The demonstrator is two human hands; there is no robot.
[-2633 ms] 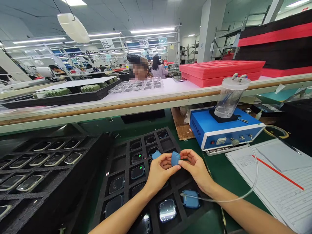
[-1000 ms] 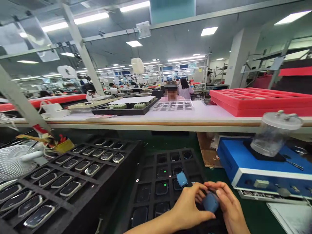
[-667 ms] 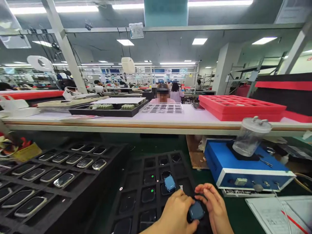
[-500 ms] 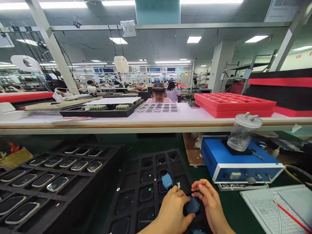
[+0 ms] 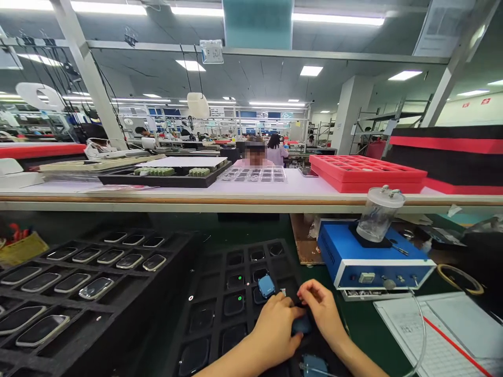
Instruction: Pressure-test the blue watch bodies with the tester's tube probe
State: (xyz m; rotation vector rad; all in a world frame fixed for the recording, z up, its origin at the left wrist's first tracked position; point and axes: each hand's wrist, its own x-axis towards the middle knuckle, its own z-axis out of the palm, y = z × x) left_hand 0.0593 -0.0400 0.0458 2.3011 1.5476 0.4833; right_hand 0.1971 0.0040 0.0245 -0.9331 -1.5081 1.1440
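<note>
My left hand (image 5: pixel 275 325) is closed around a blue watch case (image 5: pixel 302 325), which shows between its thumb and fingers above a black foam tray (image 5: pixel 181 319). Just to the right, my right hand (image 5: pixel 321 310) curls its thumb and fingertips together at the upper edge of that case. Whatever those fingertips grip is hidden. A second blue watch case (image 5: pixel 266 286) leans in a tray slot beyond my left hand. Below my hands, near the bottom edge, lies another blue watch case (image 5: pixel 314 364). Dark glass-faced pieces (image 5: pixel 234 303) fill several slots.
At left, a raised black foam tray (image 5: pixel 129 293) holds several framed watch screens. A blue machine (image 5: pixel 377 267) carrying a clear canister (image 5: pixel 380 217) stands right, its thin hose running past papers (image 5: pixel 436 324). A white shelf (image 5: pixel 251 204) crosses above, bearing red foam trays (image 5: pixel 367 175).
Both hands have drawn closer together over the blue watch case, the right hand's fingers now bent down to its edge. The view has shifted slightly, and more of the bottom case shows.
</note>
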